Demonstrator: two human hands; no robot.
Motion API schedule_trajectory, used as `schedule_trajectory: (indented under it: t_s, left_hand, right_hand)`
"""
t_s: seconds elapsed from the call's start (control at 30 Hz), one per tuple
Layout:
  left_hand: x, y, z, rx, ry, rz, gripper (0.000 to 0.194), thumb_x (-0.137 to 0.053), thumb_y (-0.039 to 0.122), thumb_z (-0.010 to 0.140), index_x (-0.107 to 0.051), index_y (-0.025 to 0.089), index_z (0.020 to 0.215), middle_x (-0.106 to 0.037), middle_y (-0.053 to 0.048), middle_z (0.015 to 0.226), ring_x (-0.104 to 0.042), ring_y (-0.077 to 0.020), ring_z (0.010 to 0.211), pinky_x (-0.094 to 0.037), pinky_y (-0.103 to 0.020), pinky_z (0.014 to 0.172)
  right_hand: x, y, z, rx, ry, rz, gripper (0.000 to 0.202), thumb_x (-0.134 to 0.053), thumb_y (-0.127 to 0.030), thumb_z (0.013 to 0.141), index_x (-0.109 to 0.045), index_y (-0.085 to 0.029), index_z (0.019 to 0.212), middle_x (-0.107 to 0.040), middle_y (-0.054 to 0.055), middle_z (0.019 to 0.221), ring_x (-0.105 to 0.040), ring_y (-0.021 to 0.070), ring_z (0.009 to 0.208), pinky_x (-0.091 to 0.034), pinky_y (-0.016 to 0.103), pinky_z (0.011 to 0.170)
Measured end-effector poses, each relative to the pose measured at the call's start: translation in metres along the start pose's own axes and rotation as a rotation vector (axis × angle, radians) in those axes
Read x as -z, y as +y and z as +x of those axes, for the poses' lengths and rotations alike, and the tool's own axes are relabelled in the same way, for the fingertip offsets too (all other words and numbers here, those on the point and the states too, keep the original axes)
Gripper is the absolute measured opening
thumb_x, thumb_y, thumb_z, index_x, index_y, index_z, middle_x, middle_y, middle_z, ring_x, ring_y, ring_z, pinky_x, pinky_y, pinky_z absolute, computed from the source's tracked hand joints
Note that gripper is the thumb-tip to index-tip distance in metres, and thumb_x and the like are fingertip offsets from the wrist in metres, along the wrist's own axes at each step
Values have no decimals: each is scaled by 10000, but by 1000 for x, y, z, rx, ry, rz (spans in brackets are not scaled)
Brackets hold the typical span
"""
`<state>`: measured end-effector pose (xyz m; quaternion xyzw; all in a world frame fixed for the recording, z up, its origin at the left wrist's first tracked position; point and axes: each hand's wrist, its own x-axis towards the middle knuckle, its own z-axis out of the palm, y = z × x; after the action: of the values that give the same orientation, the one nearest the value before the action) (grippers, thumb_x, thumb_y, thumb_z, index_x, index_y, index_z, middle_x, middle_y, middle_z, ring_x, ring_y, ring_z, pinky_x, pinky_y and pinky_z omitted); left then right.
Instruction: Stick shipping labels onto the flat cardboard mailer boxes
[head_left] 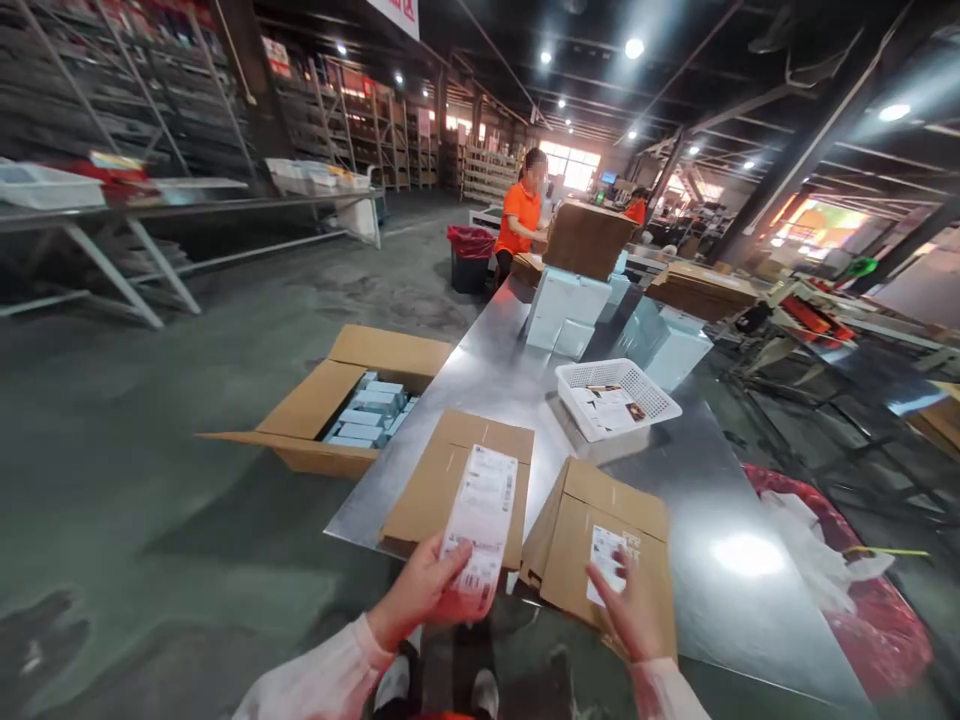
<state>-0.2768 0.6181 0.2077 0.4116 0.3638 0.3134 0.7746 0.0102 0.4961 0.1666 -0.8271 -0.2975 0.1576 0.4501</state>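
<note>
Left grip [421, 588] — around labels' [480, 500] near end

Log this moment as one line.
left hand: holds label strip | right hand: open over labelled carton, contact unclear | basket: on table, papers inside

A camera on the person's head faces forward and down over a metal table [701, 510], whose near edge spans 8 to 4 o'clock and whose length recedes toward 1 o'clock. The left hand [429, 590], just past 6 o'clock, and the right hand [634, 608], at 5, are close to the lens; shelving [405, 145] at 11 o'clock and a ceiling light [634, 48] at 1 lie far off
</note>
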Motion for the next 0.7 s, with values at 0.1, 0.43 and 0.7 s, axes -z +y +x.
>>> schedule_trajectory:
  t_s: [0.1, 0.43, 0.7]
  left_hand:
    - [-3, -12, -5, 28, -142, 100, 572, -732, 564, 626, -657, 130, 991, -717, -108, 940, -666, -246, 800, -543, -356, 737]
    - [25, -12, 5, -129, 130, 108, 482, -757, 530, 592, -682, 86, 764, -683, -58, 711, -583, -164, 659, -453, -270, 659]
    - [27, -38, 26, -150, 360, -40, 449, -787, 512, 530, -640, 111, 668, -595, 5, 576, -509, -117, 559, -396, -228, 558]
  right_hand:
    - [-66, -59, -52, 51, -554, 479, 737, -681, -624, 585, -575, -181, 1165, -666, 140, 1125, -639, 290, 968, -506, 456, 876]
    - [-114, -113, -73, 153, -703, 413, 523, -706, -557, 644, -685, -159, 982, -721, 117, 987, -666, 279, 900, -527, 406, 821]
    - [-136, -132, -38, 361, -732, 120, 357, -610, -510, 749, -755, -194, 828, -734, 67, 776, -666, 238, 723, -517, 327, 651]
